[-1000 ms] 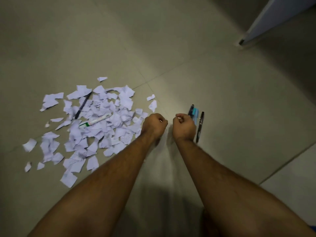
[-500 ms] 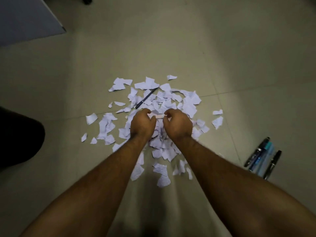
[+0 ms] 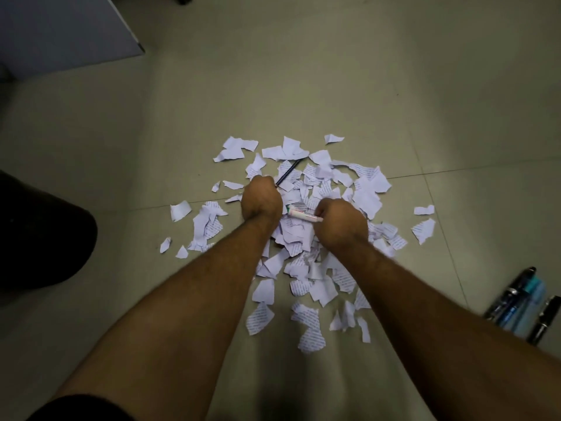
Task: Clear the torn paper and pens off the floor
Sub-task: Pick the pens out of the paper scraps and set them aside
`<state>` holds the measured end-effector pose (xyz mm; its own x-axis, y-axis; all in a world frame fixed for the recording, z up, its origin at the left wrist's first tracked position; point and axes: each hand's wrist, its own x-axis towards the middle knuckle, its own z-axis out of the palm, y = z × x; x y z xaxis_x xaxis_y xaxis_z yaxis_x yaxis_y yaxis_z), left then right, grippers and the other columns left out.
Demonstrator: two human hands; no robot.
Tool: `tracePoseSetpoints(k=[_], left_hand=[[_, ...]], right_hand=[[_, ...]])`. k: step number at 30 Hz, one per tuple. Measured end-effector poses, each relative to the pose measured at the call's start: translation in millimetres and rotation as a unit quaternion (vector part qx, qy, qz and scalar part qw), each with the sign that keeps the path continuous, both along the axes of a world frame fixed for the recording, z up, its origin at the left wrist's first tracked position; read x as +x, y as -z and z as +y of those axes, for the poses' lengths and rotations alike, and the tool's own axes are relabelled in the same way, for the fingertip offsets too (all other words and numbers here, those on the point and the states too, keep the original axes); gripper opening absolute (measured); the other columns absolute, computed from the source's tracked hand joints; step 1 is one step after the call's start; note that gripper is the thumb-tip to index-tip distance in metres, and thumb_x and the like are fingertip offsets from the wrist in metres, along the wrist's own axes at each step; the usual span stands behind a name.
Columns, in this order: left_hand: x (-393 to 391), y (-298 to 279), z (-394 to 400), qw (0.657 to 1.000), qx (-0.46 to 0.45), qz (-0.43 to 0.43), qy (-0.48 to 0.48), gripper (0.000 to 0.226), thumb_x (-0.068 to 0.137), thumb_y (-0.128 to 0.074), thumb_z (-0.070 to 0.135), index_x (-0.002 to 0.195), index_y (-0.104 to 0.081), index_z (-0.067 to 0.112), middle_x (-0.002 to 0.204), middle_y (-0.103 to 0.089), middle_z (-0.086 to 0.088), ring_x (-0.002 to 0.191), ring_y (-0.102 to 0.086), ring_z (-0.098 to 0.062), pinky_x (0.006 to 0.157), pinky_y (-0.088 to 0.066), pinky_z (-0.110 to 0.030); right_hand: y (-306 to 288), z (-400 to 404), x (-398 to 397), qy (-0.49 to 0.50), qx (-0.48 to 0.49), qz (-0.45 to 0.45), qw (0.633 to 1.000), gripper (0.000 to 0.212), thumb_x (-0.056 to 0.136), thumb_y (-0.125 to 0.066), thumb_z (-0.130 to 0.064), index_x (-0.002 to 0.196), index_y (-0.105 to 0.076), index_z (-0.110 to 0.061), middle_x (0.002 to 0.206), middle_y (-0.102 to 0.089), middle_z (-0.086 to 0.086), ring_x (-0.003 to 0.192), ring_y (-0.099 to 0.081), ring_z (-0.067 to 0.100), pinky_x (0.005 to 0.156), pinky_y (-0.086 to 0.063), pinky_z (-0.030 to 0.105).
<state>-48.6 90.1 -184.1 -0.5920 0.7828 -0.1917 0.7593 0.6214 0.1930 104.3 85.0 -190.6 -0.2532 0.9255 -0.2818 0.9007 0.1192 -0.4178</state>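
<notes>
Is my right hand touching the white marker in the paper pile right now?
Touching. In the head view the right hand has its fingers curled round one end of the white marker, which sticks out toward the left hand above the torn paper.

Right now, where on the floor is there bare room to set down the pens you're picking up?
Bare floor lies beyond the torn paper, and between the paper's right fringe and the pens set aside. More lies left, toward the dark shape. The middle is crowded: left hand on the dark pen, right hand gripping the white marker.
</notes>
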Motion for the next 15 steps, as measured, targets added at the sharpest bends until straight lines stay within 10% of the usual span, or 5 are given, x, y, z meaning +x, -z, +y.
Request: tracePoseSetpoints(k=[8, 15], left_hand=[[-2, -19, -18, 0.988, 0.08, -0.1, -0.088, 0.02, 0.088, -0.059, 0.013, 0.101, -0.073, 0.009, 0.104, -0.073, -0.012, 0.094, -0.068, -0.031, 0.072, -0.053, -0.031], [53, -52, -34, 0.926, 0.189, -0.294, -0.14, 0.011, 0.082, -0.067, 0.013, 0.09, -0.074, 0.009, 0.084, -0.071, -0.004, 0.082, -0.064, -0.021, 0.069, -0.043, -0.02]], right_hand=[[-15, -9, 21, 0.055, -0.004, -0.005, 0.998, 0.017, 0.086, -0.066, -0.025, 0.104, -0.065, -0.024, 0.101, -0.068, 0.004, 0.088, -0.063, 0.027, 0.065, -0.042, 0.027], [-32, -26, 48, 0.302, -0.081, 0.244, 0.918, 0.023, 0.078, -0.077, -0.037, 0.091, -0.068, -0.02, 0.093, -0.074, 0.005, 0.087, -0.068, 0.028, 0.081, -0.055, 0.033]])
